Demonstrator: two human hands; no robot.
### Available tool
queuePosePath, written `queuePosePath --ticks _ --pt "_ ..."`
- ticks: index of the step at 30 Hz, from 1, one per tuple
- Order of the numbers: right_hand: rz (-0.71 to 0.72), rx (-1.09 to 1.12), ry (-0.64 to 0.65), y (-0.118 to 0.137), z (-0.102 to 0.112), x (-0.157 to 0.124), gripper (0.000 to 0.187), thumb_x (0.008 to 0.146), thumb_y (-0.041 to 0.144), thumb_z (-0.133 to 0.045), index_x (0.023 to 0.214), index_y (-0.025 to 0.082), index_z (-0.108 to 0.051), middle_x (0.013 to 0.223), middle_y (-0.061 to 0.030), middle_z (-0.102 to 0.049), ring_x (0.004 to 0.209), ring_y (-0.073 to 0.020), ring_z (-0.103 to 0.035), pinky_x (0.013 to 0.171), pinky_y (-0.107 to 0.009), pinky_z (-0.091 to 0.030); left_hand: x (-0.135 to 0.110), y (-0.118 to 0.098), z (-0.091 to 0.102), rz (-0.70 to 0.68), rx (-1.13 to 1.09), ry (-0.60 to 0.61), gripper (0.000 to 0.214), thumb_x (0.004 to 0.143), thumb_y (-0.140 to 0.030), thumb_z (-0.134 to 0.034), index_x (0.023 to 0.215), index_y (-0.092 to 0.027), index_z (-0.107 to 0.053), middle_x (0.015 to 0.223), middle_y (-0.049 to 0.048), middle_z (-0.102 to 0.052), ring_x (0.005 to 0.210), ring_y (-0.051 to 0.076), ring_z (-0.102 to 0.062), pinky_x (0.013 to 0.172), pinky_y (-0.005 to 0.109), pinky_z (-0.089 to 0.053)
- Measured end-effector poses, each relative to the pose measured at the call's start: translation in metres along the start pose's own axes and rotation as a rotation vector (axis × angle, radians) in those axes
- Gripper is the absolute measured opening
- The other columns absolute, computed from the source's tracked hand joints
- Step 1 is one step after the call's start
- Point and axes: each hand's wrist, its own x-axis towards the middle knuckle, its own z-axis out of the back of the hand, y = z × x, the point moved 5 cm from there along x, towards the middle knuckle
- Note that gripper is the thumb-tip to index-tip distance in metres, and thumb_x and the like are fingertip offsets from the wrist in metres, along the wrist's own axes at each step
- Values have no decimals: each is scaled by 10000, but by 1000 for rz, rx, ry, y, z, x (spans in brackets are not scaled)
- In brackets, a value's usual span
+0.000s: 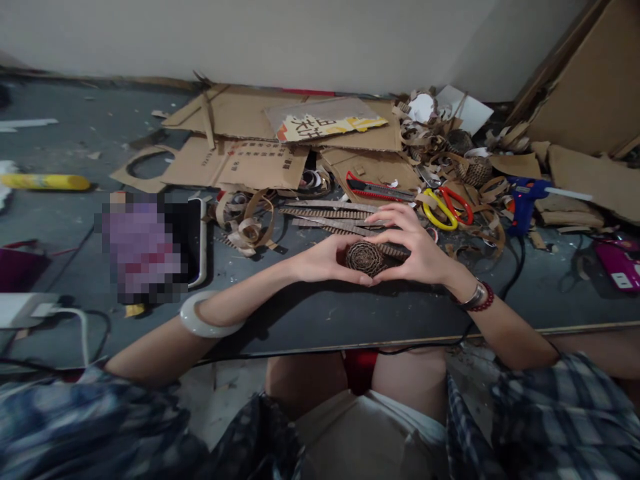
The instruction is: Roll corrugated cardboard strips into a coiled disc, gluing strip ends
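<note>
Above the dark tabletop (340, 320), left hand (323, 261) and right hand (413, 243) fingers clamp a tight corrugated-cardboard coil (365, 259).

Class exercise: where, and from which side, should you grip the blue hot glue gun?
Grip the handle of the blue hot glue gun from the near side: it angles down toward the person, while the pale glue stick runs off to the right, away from it.

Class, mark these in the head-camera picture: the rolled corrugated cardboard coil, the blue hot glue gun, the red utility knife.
Rolled corrugated cardboard coil (365, 259): head view, spiral end face.
Blue hot glue gun (523, 203): head view, body.
Red utility knife (375, 190): head view, handle.
</note>
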Motion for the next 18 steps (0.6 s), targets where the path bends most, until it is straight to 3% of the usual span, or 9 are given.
queuePosePath --ticks 6,11,14,16,18 --pt "28 -16 -70 4 -3 0 479 672 543 -733 1016 222 -642 1201 -83 -587 1229 -269 -412 1065 -512 -362 0 3 -3 100 -89 20 401 688 -179 -771 1046 -130 -596 828 15 -709 722 124 -670 713 240 -531" --pt "-8 -26 35 5 -2 1 617 693 547 -716 1215 246 -580 1352 -82 -499 1289 -276 -352 1097 -541 -309 0 2 -1 104 -98 40 383 702 -189 -767 1038 -125 -597 843 23 -700 724 117 -660 710 231 -526" --pt "-28 13 73 4 -1 1 568 704 493 -732 1202 256 -598 1370 -68 -490 1313 -270 -335 1106 -537 -295 -1 3 -4 144 -101 96 390 725 -226 -751 1058 -108 -586 787 31 -691 677 127 -658 681 253 -536" --pt "-52 50 34 2 1 1 501 677 480 -758 1107 248 -646 1313 -59 -541 1287 -263 -376 1093 -518 -320 0 2 -3 110 -83 72 436 727 -273 -748 1090 -112 -568 829 48 -691 702 141 -665 701 278 -547" --pt "-92 67 -46 -2 5 1 460 636 498 -778 996 232 -676 1233 -64 -591 1228 -258 -441 1068 -501 -349 0 -2 4 -29 -13 -37 530 713 -325 -755 1155 -134 -534 1004 93 -678 845 177 -673 766 308 -552"
